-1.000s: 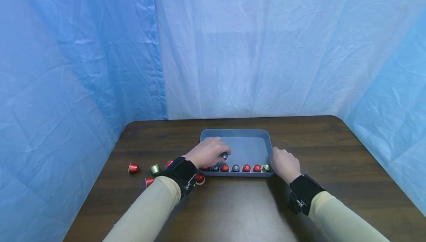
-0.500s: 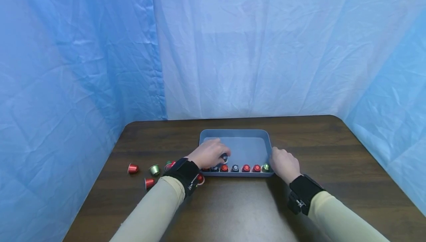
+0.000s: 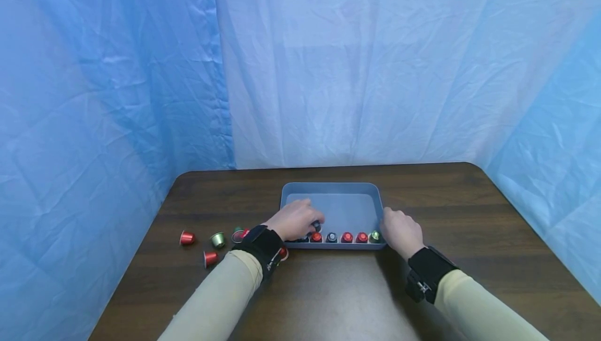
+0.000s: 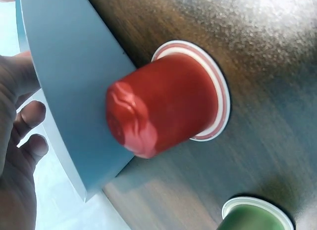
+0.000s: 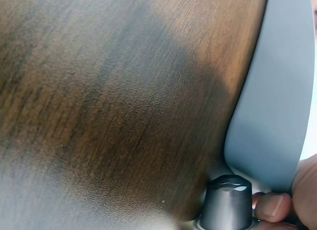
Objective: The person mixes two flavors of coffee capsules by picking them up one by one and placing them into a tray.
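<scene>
My left hand [image 3: 296, 219] is over the left front part of the blue-grey tray [image 3: 332, 187], pinching a dark coffee capsule [image 3: 316, 225] between thumb and fingers. In the left wrist view its fingers [image 4: 30, 115] reach past the tray's wall, and the capsule is hidden. Along the tray's front wall runs a row of capsules: red [image 3: 347, 237], dark blue [image 3: 331, 238] and, at the right end, green [image 3: 374, 236]. My right hand [image 3: 403, 230] is at the tray's right front corner. The right wrist view shows its curled fingers [image 5: 273, 206] against a black capsule [image 5: 228, 203], which the head view hides.
Loose capsules lie left of the tray on the dark wooden table [image 3: 343, 299]: red [image 3: 187, 238], green [image 3: 218, 240] and another red [image 3: 211, 258]. A red capsule [image 4: 166, 101] stands close outside the tray's front wall. Blue cloth [image 3: 347, 70] hangs around the table.
My left hand has lowered slightly toward the tray's front row, and the dark capsule in it has tipped. The right hand stays in place.
</scene>
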Available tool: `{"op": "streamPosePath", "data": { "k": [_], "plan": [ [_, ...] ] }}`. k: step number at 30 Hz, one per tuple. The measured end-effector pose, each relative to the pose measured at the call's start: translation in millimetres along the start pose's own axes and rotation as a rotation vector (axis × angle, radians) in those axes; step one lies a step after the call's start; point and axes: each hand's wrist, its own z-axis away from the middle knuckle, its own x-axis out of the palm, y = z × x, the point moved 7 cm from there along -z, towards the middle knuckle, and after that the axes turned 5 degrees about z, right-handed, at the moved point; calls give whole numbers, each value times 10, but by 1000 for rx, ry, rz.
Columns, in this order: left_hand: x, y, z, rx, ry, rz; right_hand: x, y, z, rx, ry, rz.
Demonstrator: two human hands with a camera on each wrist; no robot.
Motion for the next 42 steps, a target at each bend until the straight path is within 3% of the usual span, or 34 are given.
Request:
{"op": "streamPosePath", "data": {
  "k": [9, 19, 28, 35, 42],
  "plan": [
    [-18, 29, 50, 38, -19, -65, -5, -11, -11, -14, 9, -2],
    [-210, 39, 193, 53, 18, -48, -5, -12, -16, -14, 2, 5],
    [-379, 88, 463, 92, 51, -73, -25, 11, -15, -12, 7, 3],
    [-401, 85, 680, 73, 56, -76, -39, 24, -6, -9, 2, 1],
    [-427, 89, 893, 96, 82, -76, -28, 5, 8, -11, 3, 1]
  ]
}}
